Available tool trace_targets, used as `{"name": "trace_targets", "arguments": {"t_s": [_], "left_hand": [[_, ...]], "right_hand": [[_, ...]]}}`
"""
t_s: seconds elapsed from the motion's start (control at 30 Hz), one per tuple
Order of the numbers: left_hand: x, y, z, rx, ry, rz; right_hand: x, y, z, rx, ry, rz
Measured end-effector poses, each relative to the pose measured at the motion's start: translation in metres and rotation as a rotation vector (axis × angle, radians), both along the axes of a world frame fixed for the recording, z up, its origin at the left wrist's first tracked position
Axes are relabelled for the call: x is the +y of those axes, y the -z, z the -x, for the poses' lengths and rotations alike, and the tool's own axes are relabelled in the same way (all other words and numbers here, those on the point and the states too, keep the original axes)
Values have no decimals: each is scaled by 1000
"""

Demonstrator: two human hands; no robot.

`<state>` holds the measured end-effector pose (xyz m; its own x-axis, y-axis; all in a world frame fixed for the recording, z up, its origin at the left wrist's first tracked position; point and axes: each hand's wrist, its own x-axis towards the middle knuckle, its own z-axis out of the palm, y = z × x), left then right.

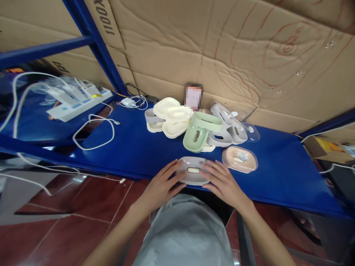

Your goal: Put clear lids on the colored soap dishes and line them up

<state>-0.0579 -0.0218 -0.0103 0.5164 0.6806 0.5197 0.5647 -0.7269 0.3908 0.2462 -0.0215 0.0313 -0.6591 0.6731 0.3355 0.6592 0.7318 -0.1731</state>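
A grey oval soap dish [192,178] sits at the front edge of the blue table, with a cream piece showing through its central slot. My left hand [166,181] grips its left end, fingers over the rim. At the opposite end, my right hand [222,181] holds it with fingers spread along the side. To the right lies a peach soap dish [249,162] in a clear cover with a round label. Behind the grey dish are two green dish parts [191,142], several cream trays [173,129] and more grey dish parts [220,138] in a loose pile.
Clear plastic covers [253,133] lie at the pile's right. A phone-like object [193,96], its screen blurred, leans against the cardboard wall [172,48]. At the left are a power strip [74,109] with chargers and a white cable [94,120]. Blue metal posts [102,51] frame the table.
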Motion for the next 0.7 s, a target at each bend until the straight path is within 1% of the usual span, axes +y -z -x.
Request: {"name": "trace_targets", "arguments": {"t_s": [0.1, 0.23, 0.33, 0.4, 0.47, 0.5, 0.57, 0.63, 0.7], "left_hand": [[4, -1, -3, -9, -40, 22], [8, -3, -11, -1, -25, 46], [9, -3, -13, -5, -17, 51], [9, -4, -13, -7, -18, 61], [9, -5, -12, -10, -16, 75], [10, -5, -12, -9, -14, 81], [11, -5, -12, -6, -11, 82], [12, -6, -12, -2, -7, 76], [13, -6, -12, -7, -2, 72]], "right_hand": [[33, -22, -11, 76, 90, -23], [85, -52, -12, 114, 139, -48], [118, -64, -8, 96, 239, -90], [129, -70, -8, 109, 276, -101], [128, -75, -13, 158, 318, -129], [122, -77, -19, 190, 355, -158], [101, -75, -38, 242, 480, -245], [75, -63, -68, 246, 661, -331], [49, -41, -105, 209, 866, -382]]}}
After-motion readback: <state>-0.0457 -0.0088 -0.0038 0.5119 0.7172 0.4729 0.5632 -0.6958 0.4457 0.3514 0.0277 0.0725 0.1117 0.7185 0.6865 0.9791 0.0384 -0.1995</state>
